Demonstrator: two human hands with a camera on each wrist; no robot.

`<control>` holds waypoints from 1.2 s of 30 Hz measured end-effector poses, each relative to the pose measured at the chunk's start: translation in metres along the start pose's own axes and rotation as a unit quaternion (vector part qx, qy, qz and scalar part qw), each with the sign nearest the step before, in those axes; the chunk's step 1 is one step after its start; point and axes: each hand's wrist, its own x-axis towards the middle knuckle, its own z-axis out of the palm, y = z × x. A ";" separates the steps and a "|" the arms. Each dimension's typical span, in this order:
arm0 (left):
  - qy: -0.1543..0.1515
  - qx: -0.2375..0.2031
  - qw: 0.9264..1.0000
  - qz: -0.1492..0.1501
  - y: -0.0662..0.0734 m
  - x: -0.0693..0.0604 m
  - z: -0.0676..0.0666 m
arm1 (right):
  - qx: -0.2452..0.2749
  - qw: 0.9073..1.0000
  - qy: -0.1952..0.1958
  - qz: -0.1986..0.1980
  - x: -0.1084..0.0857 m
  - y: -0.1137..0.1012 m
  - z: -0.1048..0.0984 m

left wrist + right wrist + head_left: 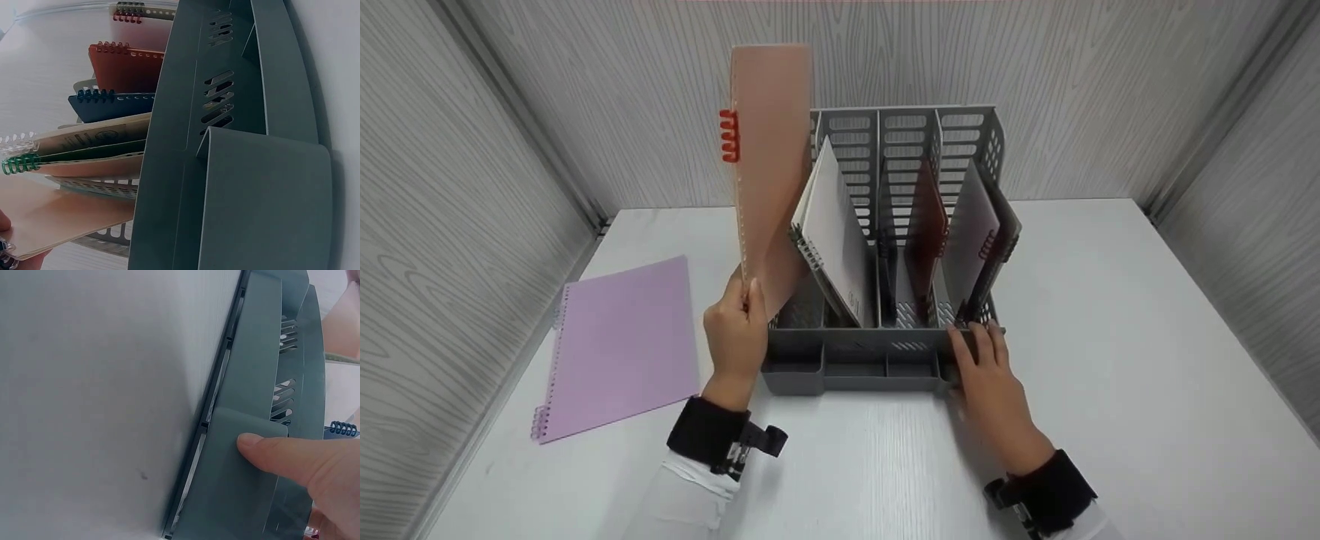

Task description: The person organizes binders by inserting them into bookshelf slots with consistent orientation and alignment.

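Observation:
My left hand pinches the lower part of a peach-orange notebook with red rings, thumb on the near side. The notebook stands upright at the left compartment of a grey desk organizer. In the left wrist view, its lower part lies close to the organizer's divider. My right hand grips the organizer's front right corner, fingers over the rim. In the right wrist view, the thumb presses on the front wall. To the right of the held notebook leans a white notebook with other ringed notebooks behind it.
A lilac notebook lies flat on the white table at left. Further organizer compartments hold a dark blue notebook, a red notebook, a pale pink-ringed notebook and a dark one. Wood-grain panels enclose the table.

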 end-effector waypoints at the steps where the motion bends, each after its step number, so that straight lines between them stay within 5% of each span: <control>1: 0.001 -0.002 1.000 -0.002 0.000 0.000 0.001 | 0.001 1.000 -0.003 0.001 0.000 0.000 0.000; 23: 0.007 -0.005 1.000 -0.029 0.001 0.003 0.034 | 0.006 1.000 -0.009 0.012 0.001 0.000 0.000; 36: -0.075 0.017 0.992 -0.097 0.006 0.000 0.045 | -0.003 1.000 -0.009 0.011 0.000 -0.001 0.000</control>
